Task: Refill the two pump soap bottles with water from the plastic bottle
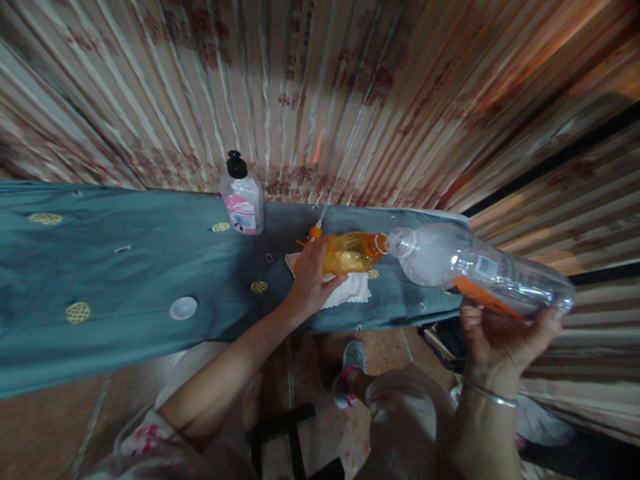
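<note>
My left hand (pixel 311 277) is closed around a small amber, see-through bottle (pixel 350 255) with an orange neck. In my right hand (pixel 505 337) lies a large clear plastic bottle (pixel 480 270) with an orange label, tipped nearly sideways. Its open mouth meets the mouth of the amber bottle; whether they touch or only overlap in view, I cannot tell. A white cloth (pixel 347 291) is spread beneath the amber bottle. Just behind my left hand is an orange dispenser top (pixel 315 232) with a thin clear tube pointing away.
A clear bottle with a black cap and pink label (pixel 243 203) stands left of my hands. Nearer lies a round white lid (pixel 183 308). A teal patterned cloth (pixel 125 277) covers the table, and a pleated curtain (pixel 280 100) hangs along its back edge.
</note>
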{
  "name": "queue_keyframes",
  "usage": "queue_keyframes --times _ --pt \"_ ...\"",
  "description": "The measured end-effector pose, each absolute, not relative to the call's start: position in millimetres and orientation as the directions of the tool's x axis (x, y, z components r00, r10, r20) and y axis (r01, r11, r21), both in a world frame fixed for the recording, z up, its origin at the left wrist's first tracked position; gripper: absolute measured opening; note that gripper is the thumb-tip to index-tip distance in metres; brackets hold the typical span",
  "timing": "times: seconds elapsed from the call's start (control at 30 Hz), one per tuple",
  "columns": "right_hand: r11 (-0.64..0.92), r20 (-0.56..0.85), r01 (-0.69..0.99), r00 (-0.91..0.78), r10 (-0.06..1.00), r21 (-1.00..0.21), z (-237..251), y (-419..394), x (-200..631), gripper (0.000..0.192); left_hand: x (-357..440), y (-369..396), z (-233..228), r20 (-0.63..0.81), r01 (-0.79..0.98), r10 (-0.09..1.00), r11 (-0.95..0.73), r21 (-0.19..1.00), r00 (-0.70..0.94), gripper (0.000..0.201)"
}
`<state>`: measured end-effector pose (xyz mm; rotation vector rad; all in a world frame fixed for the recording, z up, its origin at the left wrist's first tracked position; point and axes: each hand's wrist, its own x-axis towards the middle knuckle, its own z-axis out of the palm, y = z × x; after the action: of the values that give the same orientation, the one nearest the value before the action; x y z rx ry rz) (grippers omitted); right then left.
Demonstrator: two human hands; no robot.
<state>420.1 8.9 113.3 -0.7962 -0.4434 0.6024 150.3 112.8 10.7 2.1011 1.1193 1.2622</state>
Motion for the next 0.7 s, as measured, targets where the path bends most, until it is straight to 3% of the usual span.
queue_keyframes --times 0.2,0.7 --pt "0.525 0.147 -0.305 0.743 0.653 -0.795 114.6 10.2 420.2 0.076 151.1 112.4 10.8 0.507 0.414 0.831 -0.555 0.721 0.231 0.080" --pt "0.534 0.130 -0.325 0.751 0.647 -0.781 114.3 9.7 421.1 0.068 150.8 111.7 13.5 0.493 0.415 0.836 -0.548 0.726 0.242 0.077"
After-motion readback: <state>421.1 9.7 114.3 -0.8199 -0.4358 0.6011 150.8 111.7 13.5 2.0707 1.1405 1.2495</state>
